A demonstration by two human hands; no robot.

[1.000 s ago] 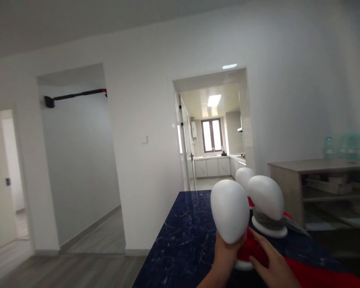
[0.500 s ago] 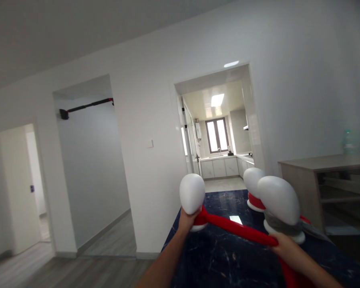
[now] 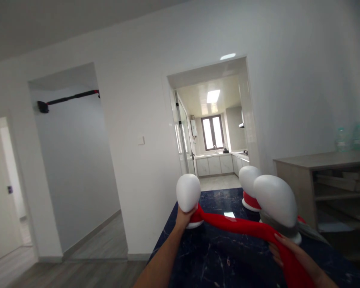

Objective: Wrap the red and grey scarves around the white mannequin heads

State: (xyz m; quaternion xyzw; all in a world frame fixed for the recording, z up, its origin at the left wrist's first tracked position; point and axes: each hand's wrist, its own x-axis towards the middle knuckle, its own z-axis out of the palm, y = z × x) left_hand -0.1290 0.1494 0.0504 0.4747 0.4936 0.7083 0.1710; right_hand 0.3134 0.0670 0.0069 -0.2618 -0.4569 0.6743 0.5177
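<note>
A white foam mannequin head (image 3: pixel 188 193) stands on the dark blue marbled table (image 3: pixel 210 256). My left hand (image 3: pixel 184 217) is closed around its neck, where one end of a red scarf (image 3: pixel 236 225) lies against it. From that neck the scarf stretches across to my right hand (image 3: pixel 283 248), which grips it with the thumb on top. Beyond my right hand the rest of the scarf hangs down out of view. Nearby on the right stands another mannequin head (image 3: pixel 276 200) with something grey around its neck. Behind it is a third head (image 3: pixel 248 180), a red wrap (image 3: pixel 251 200) around its neck.
A wooden shelf unit (image 3: pixel 296 164) stands to the right, with clear bottles (image 3: pixel 342 140) on top. Ahead, a doorway opens onto a kitchen (image 3: pixel 212 164). A wall recess with a dark bar (image 3: pixel 74 97) is at the left.
The scarf now sags a little and looks wider near my right hand, whose fingers have shifted on it. My left hand stays at the neck. The view has turned slightly right.
</note>
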